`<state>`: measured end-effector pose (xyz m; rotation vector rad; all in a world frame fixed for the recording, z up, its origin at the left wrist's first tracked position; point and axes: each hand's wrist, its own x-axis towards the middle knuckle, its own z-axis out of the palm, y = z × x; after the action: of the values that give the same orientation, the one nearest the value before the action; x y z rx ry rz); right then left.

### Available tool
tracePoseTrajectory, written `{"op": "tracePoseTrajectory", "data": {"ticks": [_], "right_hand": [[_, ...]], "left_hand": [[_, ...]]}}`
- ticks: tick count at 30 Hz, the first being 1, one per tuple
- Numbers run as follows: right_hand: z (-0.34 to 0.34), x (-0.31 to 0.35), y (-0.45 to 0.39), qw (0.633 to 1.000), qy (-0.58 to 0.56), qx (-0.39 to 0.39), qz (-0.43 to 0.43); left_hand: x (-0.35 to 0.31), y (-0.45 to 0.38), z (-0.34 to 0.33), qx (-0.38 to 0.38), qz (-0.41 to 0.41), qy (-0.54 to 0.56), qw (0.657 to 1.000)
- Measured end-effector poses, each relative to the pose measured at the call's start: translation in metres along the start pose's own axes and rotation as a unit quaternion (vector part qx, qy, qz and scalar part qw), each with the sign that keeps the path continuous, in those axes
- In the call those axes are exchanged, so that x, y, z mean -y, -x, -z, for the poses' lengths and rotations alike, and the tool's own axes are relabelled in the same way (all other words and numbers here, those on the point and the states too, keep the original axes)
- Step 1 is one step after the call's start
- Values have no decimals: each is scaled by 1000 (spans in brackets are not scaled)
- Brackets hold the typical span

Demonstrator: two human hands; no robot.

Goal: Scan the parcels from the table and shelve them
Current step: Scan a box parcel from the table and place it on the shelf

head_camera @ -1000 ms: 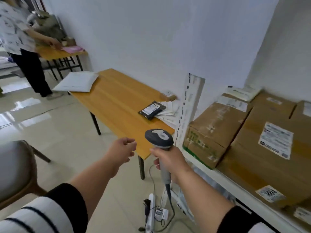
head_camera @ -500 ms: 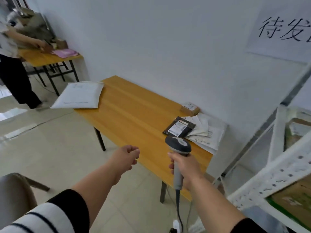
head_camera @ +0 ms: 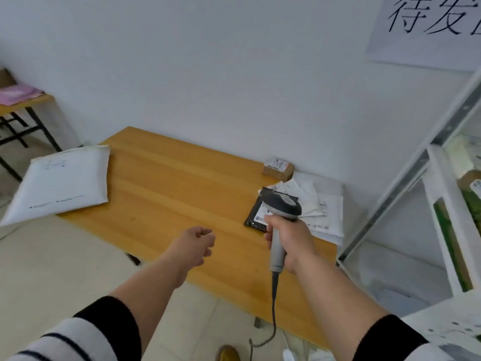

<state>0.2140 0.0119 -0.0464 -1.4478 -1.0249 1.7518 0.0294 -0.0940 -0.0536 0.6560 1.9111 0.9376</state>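
Grey scanner (head_camera: 279, 217) is gripped by my right hand (head_camera: 289, 241), fingers wrapped round its handle. Left hand (head_camera: 194, 243) hangs loosely curled, holding nothing. Just beyond the right fingers, a black parcel (head_camera: 256, 213) and white mailers (head_camera: 322, 204) lie on the tabletop (head_camera: 169, 194).

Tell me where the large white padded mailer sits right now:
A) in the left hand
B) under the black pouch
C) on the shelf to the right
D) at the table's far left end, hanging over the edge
D: the large white padded mailer lies at the left end of the table, its corner overhanging the edge, far from the left hand.
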Motion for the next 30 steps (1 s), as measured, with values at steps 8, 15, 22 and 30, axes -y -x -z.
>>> {"op": "tracePoseTrajectory", "data": {"ticks": [8,15,22,30], "right_hand": [[-21,44,-149,996,-44,-72,-37],[-14,70,-252,988,-65,-121,-67],[-2,78,-330,978,-81,-181,-67],[-4,63,-395,973,-95,-188,-90]], "left_hand": [[-66,-148,-1,41,3,-36,999],[-115,-260,-32,87,17,-50,995],[-145,-357,-83,146,28,-72,986],[-171,-444,-146,192,22,-113,975]]}}
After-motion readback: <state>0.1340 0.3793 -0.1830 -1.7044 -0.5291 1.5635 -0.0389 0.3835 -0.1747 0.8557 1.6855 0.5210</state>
